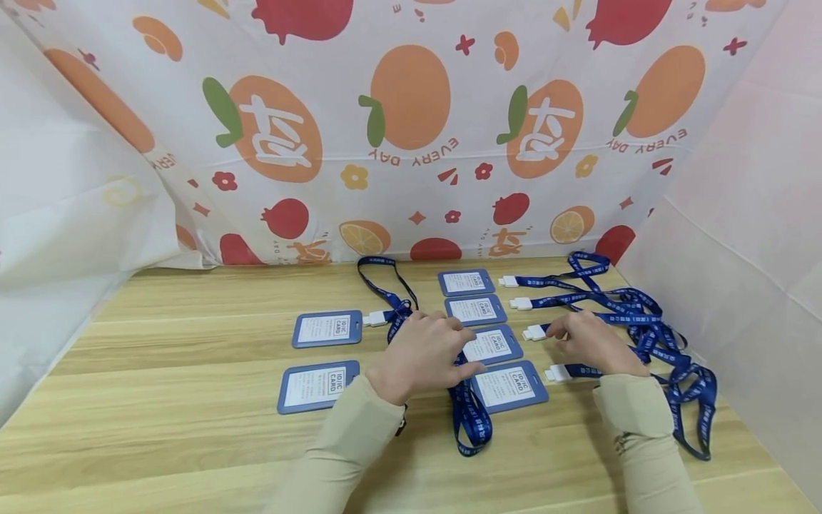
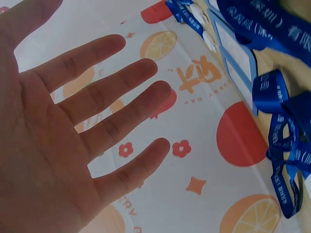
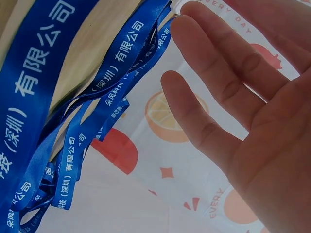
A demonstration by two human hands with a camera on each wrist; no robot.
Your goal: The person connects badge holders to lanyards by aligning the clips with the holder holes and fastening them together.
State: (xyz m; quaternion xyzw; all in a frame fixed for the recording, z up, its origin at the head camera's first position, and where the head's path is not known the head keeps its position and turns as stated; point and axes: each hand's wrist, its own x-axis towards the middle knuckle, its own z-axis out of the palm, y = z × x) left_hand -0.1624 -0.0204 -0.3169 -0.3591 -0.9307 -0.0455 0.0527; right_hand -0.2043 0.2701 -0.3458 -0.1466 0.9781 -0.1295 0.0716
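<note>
My left hand (image 1: 420, 353) hovers palm down over a dark blue lanyard (image 1: 472, 421) lying in the middle of the table. In the left wrist view its fingers (image 2: 109, 99) are spread and hold nothing. My right hand (image 1: 594, 343) is above the blue lanyards (image 1: 623, 318) on the right, its fingertips close to a white clip (image 1: 534, 333). Relaxed, loosely bent fingers (image 3: 204, 121) show in the right wrist view, with nothing gripped. Between the hands, several blue-framed card holders (image 1: 514, 385) form a column, their white clips lying just to the right.
Two more card holders, one upper (image 1: 327, 328) and one lower (image 1: 315, 385), lie left of my left hand. A white clip (image 1: 375, 319) beside the upper one joins the middle lanyards. A fruit-print cloth (image 1: 411, 200) hangs behind the wooden table (image 1: 160, 400); a pale sheet (image 1: 751, 285) stands on the right.
</note>
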